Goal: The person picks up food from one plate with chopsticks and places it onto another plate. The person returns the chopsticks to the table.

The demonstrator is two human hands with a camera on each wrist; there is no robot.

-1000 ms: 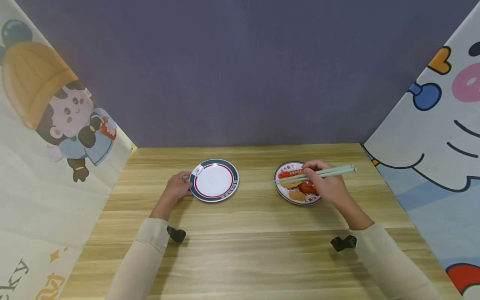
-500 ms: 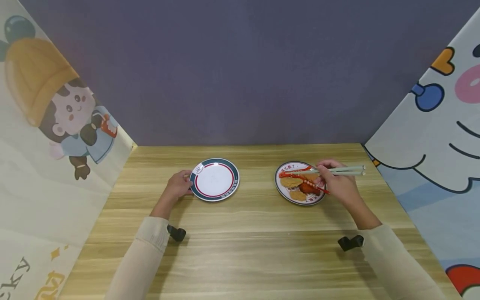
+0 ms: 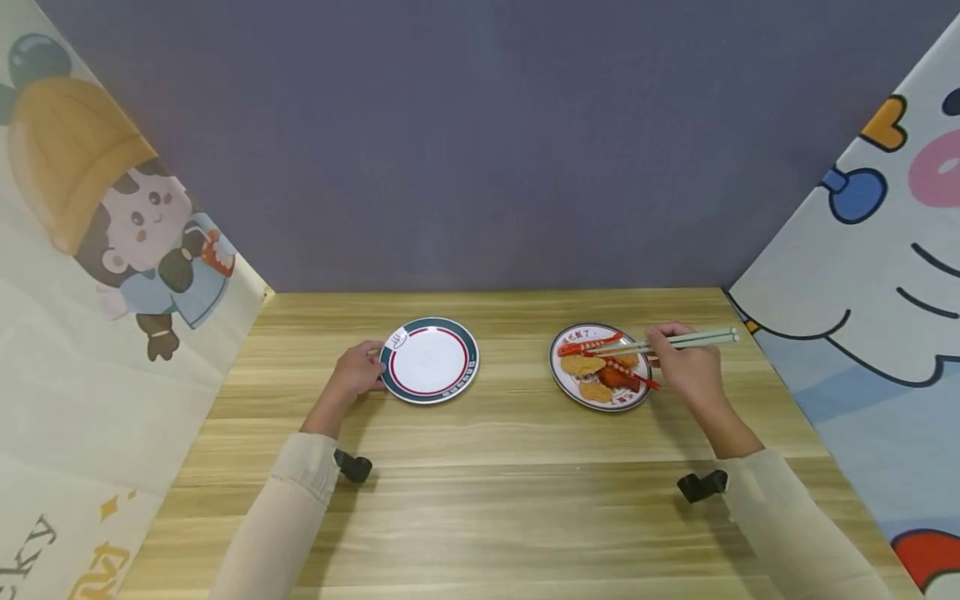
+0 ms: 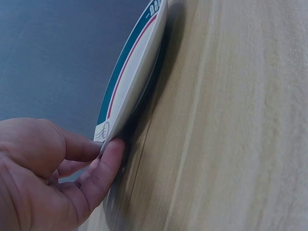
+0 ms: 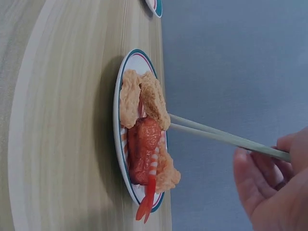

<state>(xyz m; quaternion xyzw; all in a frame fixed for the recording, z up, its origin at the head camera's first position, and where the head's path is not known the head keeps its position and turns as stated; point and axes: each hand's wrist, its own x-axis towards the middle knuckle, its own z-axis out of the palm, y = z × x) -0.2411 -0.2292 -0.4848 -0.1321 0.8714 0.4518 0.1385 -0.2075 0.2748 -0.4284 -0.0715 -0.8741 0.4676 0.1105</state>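
My left hand point(image 3: 360, 368) pinches the left rim of a white plate point(image 3: 429, 360) with a teal border and red ring; in the left wrist view the thumb point(image 4: 82, 147) lies on top and a finger underneath. My right hand point(image 3: 688, 367) holds a pair of pale green chopsticks point(image 3: 702, 338), pointing left over a plate point(image 3: 581, 334) of food. On it lie red-and-white striped shrimp point(image 3: 590, 345), a reddish-brown glazed meat piece point(image 5: 144, 144) and several golden fried pieces point(image 5: 129, 98). The chopstick tips pass behind a fried piece point(image 5: 155, 102) in the right wrist view; whether they touch anything, I cannot tell.
Both plates are on a wood-grain table point(image 3: 480, 500). A grey-blue panel point(image 3: 480, 150) rises behind it. Printed cartoon panels stand at the left point(image 3: 67, 333) and right point(image 3: 885, 350) sides. Each wrist carries a small black camera mount point(image 3: 352, 467).
My right hand and the chopsticks have shifted right across the food plate, uncovering more food, including a second shrimp. The left hand and its plate stay in place.
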